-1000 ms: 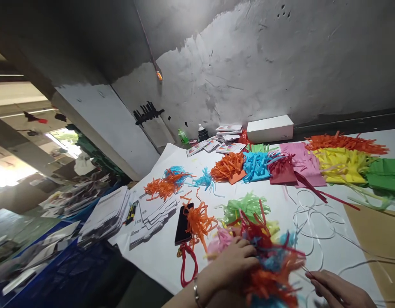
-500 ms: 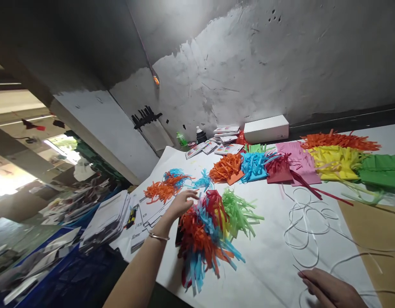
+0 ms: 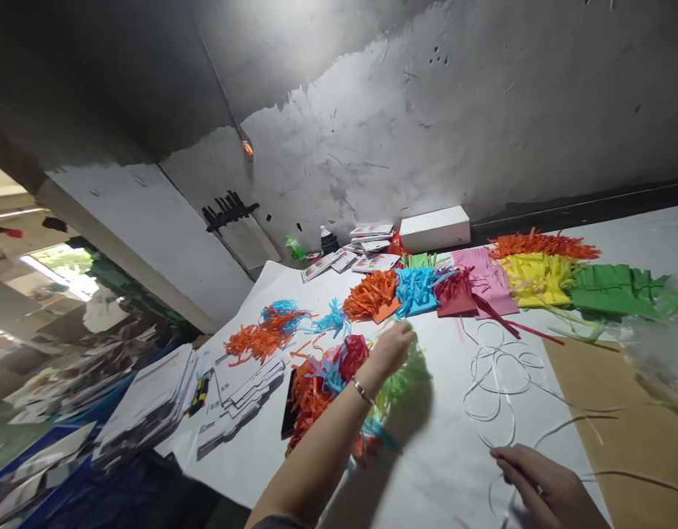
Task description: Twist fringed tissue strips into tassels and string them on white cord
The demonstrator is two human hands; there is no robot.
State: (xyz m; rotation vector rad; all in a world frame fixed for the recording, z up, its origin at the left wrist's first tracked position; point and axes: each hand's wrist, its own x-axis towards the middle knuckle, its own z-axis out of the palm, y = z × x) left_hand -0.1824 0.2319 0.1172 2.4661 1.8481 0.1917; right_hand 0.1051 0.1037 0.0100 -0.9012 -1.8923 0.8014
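Note:
My left hand (image 3: 394, 347), with a bangle on its wrist, is closed at the top of a light green paper tassel (image 3: 408, 375), which is blurred. Under and beside that forearm lies a pile of orange, blue and red paper tassels (image 3: 316, 393), partly hidden by the arm. At the lower right, my right hand (image 3: 548, 481) is pinched; half a second ago a thin, dark, needle-like wire stuck out of its fingertips, and now the fingers mostly hide it. A loosely looped white cord (image 3: 498, 382) lies on the table just beyond the right hand.
A row of fringed paper bundles, including a blue one (image 3: 419, 290) and a yellow one (image 3: 540, 279), runs along the back. Behind them stands a white box (image 3: 435, 229). Flat white cards (image 3: 239, 400) lie at the left, and brown cardboard (image 3: 586, 397) at the right.
My left hand has moved right from above the tassel pile to the light green tassel and closed on it. My right hand stays pinched near the cord. The view has shifted slightly.

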